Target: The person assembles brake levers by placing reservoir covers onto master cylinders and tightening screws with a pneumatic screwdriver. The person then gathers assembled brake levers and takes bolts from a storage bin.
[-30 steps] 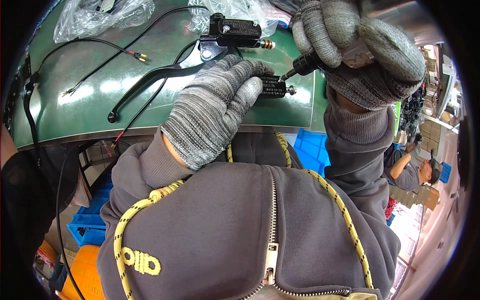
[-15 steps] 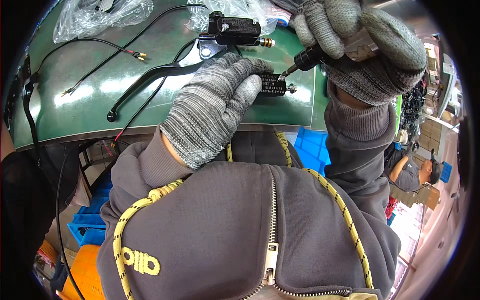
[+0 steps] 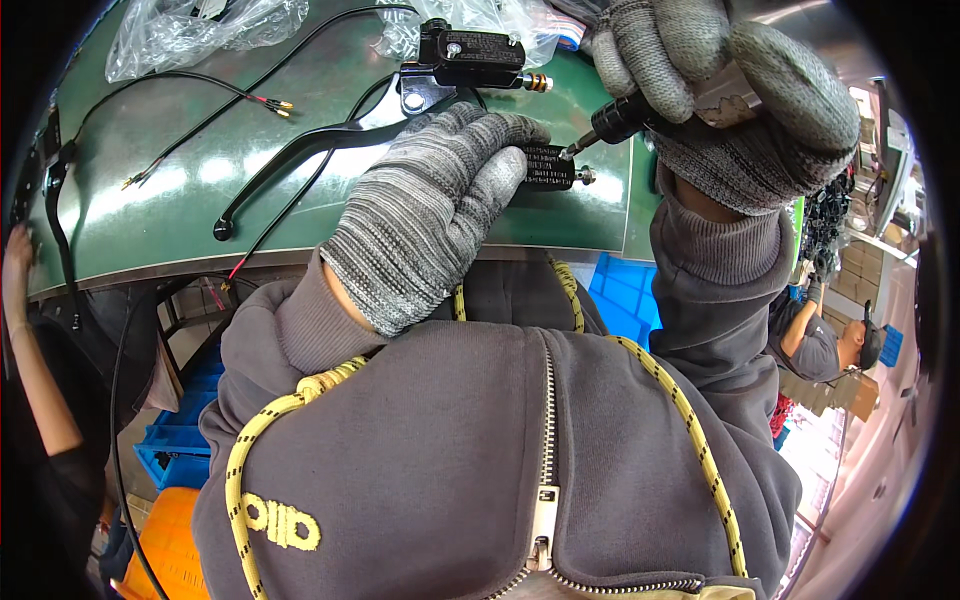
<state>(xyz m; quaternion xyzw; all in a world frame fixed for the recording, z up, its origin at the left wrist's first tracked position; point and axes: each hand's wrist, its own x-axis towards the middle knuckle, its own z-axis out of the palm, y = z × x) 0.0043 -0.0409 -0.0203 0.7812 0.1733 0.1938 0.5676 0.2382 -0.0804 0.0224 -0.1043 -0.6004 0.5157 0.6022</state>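
My left hand, in a grey striped knit glove, is closed over a black brake master cylinder and presses it to the bench. Its lettered top and a silver fitting stick out past the fingers; the rest is hidden. My right hand, gloved in grey too, grips a black power screwdriver. The screwdriver slants down to the left, its bit tip at a screw near the cylinder's right end. Just beyond lies another black master cylinder with a brass-coloured fitting and a long black brake lever.
Black cables with bare connector ends lie across the green bench. Clear plastic bags sit at the far edge. Another person's arm rests at the left edge. Blue bins stand below; a co-worker is at far right.
The screwdriver and my right hand have shifted very slightly, the bit staying at the screw. Another person's bare arm has come into view at the left bench edge. My left hand is nearly still.
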